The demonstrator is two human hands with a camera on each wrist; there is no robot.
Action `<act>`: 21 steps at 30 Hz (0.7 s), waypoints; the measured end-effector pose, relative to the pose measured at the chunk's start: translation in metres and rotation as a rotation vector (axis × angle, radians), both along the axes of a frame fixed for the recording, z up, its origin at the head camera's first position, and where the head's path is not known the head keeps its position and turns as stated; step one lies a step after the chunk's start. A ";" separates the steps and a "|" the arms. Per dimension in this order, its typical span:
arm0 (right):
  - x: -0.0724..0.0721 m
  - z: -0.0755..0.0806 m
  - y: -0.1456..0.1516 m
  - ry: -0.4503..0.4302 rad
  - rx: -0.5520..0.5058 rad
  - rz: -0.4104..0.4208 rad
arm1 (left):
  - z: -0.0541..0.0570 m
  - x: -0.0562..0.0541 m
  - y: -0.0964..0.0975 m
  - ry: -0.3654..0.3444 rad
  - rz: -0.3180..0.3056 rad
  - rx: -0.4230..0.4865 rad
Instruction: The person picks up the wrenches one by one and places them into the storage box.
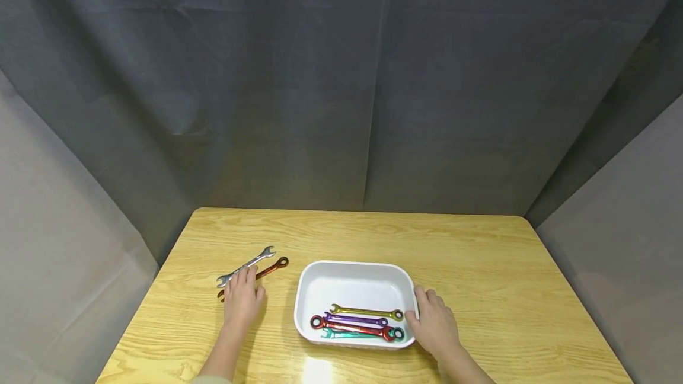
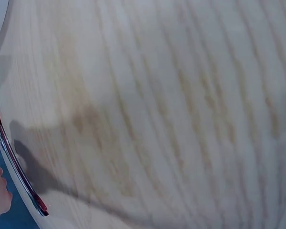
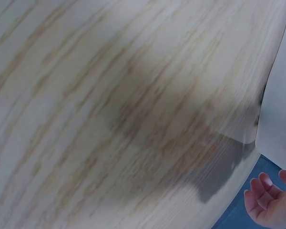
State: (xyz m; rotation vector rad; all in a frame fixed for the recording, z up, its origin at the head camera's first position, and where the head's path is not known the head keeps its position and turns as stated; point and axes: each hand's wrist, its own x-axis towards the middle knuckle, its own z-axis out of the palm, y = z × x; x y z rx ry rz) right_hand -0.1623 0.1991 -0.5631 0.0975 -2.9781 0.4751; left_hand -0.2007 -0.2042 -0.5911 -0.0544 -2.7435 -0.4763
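Observation:
On the left of the table, a silver open-end wrench [image 1: 255, 261] lies beside an orange-red combination wrench [image 1: 272, 268]. My left hand [image 1: 242, 298] is over the orange-red wrench, covering its middle, with the thumb spread from the fingers and fingertips near the silver one. Both wrenches also show at the edge of the left wrist view, the red wrench [image 2: 20, 164] in front. My right hand [image 1: 434, 322] grips the right rim of a white tub [image 1: 348, 264], thumb over the edge. Inside lie a yellow wrench [image 1: 365, 312], purple wrench [image 1: 354, 319], red wrench [image 1: 352, 326] and green wrench [image 1: 347, 334].
The wooden table [image 1: 496, 277] has rounded far corners. Behind it hangs a dark grey curtain [image 1: 299, 105], with pale panels [image 1: 58, 242] at both sides. A bright light reflection falls on the wood just in front of the tub.

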 end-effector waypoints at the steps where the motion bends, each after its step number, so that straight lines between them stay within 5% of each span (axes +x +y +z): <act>1: 0.000 0.000 0.000 -0.002 0.001 -0.001 | 0.001 -0.001 0.000 -0.009 -0.002 0.001; 12: 0.002 0.003 -0.001 0.004 -0.009 -0.005 | 0.007 -0.012 -0.001 -0.142 -0.018 -0.016; 21: 0.002 0.003 -0.001 -0.013 -0.017 -0.002 | 0.003 -0.018 -0.003 -0.175 -0.035 -0.045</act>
